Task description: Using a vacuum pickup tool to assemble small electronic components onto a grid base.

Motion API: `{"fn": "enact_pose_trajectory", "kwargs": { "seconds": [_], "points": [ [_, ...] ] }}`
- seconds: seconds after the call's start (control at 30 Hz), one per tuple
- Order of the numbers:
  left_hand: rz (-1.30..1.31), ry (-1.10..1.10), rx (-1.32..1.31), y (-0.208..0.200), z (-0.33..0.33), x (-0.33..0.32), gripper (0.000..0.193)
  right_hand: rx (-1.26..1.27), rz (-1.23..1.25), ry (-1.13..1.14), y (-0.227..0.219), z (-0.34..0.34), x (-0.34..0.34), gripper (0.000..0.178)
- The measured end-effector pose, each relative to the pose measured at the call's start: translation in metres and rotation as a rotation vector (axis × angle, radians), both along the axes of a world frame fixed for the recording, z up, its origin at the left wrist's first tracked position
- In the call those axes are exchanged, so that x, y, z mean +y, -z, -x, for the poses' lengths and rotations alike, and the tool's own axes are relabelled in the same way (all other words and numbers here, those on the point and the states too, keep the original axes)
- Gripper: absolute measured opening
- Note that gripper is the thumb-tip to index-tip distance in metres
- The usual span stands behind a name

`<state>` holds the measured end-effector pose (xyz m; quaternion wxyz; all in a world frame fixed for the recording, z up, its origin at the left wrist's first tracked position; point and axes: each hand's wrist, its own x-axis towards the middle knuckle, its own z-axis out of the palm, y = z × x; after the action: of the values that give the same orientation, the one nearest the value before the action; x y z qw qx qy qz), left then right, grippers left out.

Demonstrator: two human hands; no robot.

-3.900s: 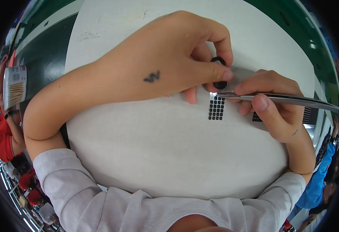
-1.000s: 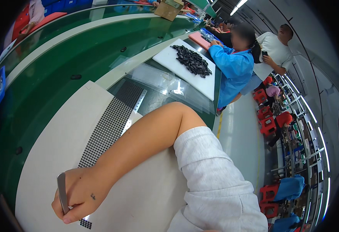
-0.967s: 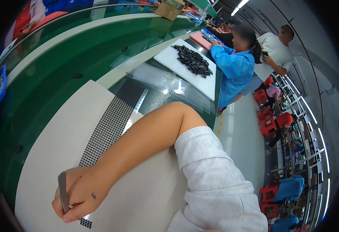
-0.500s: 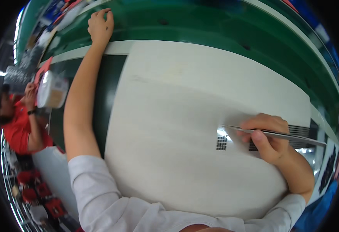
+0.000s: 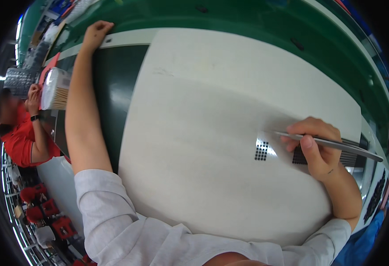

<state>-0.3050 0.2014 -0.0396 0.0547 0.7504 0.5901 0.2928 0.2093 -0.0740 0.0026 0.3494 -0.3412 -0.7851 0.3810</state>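
Note:
My right hand (image 5: 320, 148) grips slim metal tweezers (image 5: 345, 145), their tips pointing left over the white work board (image 5: 194, 133). Just below the tips lies a small shiny sheet (image 5: 261, 151) with rows of black dots. A dark sheet of black strips (image 5: 301, 157) is partly covered by that same hand. My left arm stretches far forward, and my left hand (image 5: 98, 34) is at the near edge of the green belt, fingers bent together. What they pinch, if anything, cannot be made out. A tiny dark piece (image 5: 109, 41) sits on the pale rail beside my left wrist.
Small dark pieces (image 5: 297, 43) lie along the green belt (image 5: 247, 20) beyond the board. At left, a clear tub of thin sticks (image 5: 57, 91) stands near a co-worker in a red shirt (image 5: 30, 137). Red stools (image 5: 48, 208) are lower left.
My left hand has drawn left and its fingers have come together; the dark piece beside the wrist now shows on the rail. My right hand keeps the tweezers by the dotted sheet. The view has shifted.

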Motion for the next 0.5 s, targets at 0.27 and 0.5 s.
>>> {"fn": "enact_pose_trajectory", "kwargs": {
  "seconds": [0.27,0.5],
  "points": [
    [0.551,0.406,-0.676,-0.059,-0.222,-0.079,0.018,0.116,0.184,-0.002,-0.012,0.001,0.007,0.028],
    [1.48,1.023,-0.188,-0.061,-0.32,-0.174,0.015,-0.039,0.28,-0.056,0.008,-0.003,0.007,0.027]
  ]
}}
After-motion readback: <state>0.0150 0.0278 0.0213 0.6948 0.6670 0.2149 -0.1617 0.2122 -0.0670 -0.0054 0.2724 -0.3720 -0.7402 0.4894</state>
